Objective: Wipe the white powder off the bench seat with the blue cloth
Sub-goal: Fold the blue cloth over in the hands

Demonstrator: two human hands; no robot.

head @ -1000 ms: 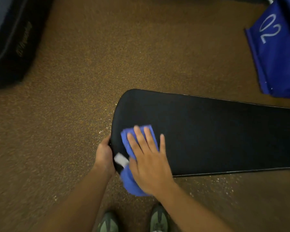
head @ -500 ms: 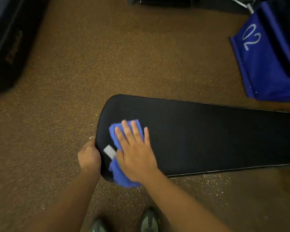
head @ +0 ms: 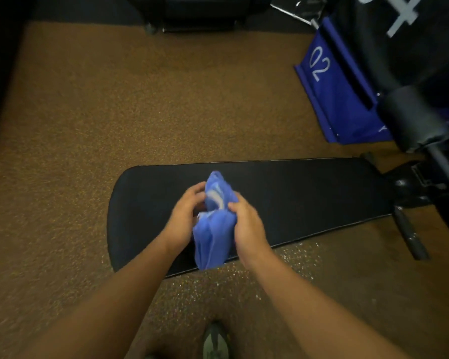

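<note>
The black padded bench seat (head: 309,198) lies across the middle of the view, and its surface looks dark with no powder that I can make out. The blue cloth (head: 214,237) is bunched up and lifted above the seat's left half, with a pale patch near its top. My left hand (head: 186,216) grips the cloth from the left. My right hand (head: 245,224) grips it from the right. Both hands are blurred by motion.
Brown speckled floor (head: 114,112) surrounds the bench, with pale specks on it along the seat's near edge (head: 283,257). A blue panel marked 02 (head: 335,89) and a black padded roller (head: 412,117) stand at the right. Dark equipment lines the far edge. My shoe (head: 215,340) shows below.
My right hand was pressing the cloth flat on the seat's left end while the left held the seat edge. Now both hands hold the cloth bunched up above the seat.
</note>
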